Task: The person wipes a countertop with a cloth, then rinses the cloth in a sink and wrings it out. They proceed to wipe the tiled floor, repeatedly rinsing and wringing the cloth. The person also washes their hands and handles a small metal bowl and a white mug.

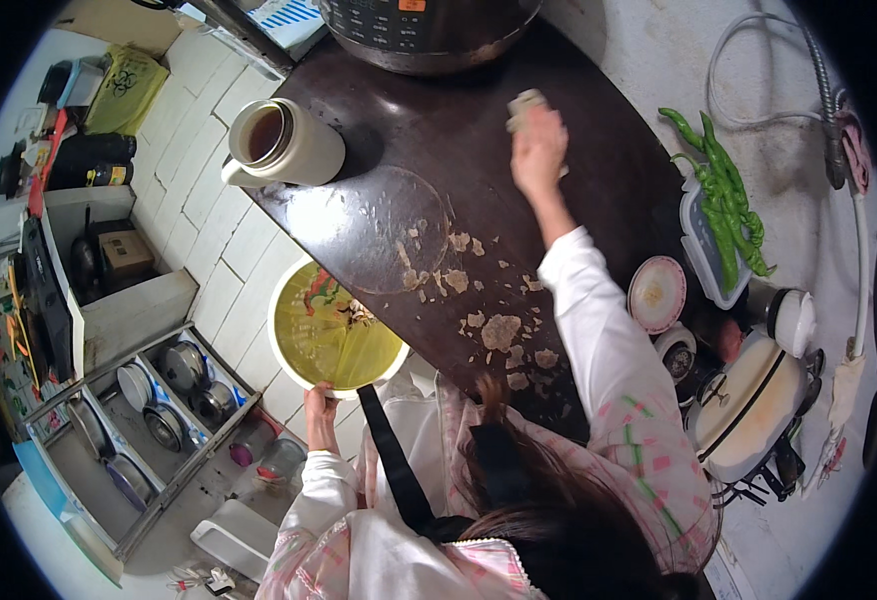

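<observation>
My right hand (541, 150) reaches across the dark table (599, 110), its fingers closed on a pale, crumpled cloth (526, 103) pressed to the top. By the table's left edge, my left hand (321, 408) grips the rim of a round white bin (281, 345) lined with a yellow bag (344, 348). Red and green scraps lie inside the bin. Brown flakes and crumbs (502, 332) are scattered over the table between my two arms. A faint ring mark (374, 235) shows on the surface left of them.
A cream jug (304, 155) stands at the table's left edge, and a dark cooker (429, 35) at its far end. On the right are green peppers (724, 205) in a plastic tray (701, 235), and a small plate (657, 295). A rack of pot lids (164, 425) sits lower left.
</observation>
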The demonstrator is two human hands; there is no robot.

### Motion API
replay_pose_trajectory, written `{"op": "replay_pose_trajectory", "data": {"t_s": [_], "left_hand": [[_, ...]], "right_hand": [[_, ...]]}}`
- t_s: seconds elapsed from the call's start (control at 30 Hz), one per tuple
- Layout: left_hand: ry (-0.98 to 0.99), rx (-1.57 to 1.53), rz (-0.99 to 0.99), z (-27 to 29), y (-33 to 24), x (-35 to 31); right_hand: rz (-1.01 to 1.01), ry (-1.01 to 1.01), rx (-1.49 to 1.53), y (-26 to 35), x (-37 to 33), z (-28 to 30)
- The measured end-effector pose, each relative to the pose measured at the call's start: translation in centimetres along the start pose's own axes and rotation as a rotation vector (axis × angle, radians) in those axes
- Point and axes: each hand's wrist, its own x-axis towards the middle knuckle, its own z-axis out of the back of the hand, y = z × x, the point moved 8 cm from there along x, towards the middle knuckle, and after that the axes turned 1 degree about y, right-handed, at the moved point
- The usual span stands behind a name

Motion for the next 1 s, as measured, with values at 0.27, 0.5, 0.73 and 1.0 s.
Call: {"op": "replay_pose_trajectory", "data": {"t_s": [0.27, 0.5, 0.73, 1.0], "left_hand": [[-0.035, 0.018, -0.027, 0.5, -1.7, 1.1], [0.004, 0.045, -0.062, -0.1, -4.8, 2.7], [0.054, 0.103, -0.034, 1.0, -9.5, 6.2], [0.156, 0.203, 0.002, 3.0, -13.0, 10.5]], "right_hand": [[0.257, 0.331, 0.428, 22.8, -15.0, -0.5], [0.131, 0.375, 0.551, 23.6, -13.8, 2.4], [-0.154, 0.38, 0.249, 28.1, -8.9, 4.8], [-0.836, 0.197, 1.532, 38.7, -1.5, -6.5]]}}
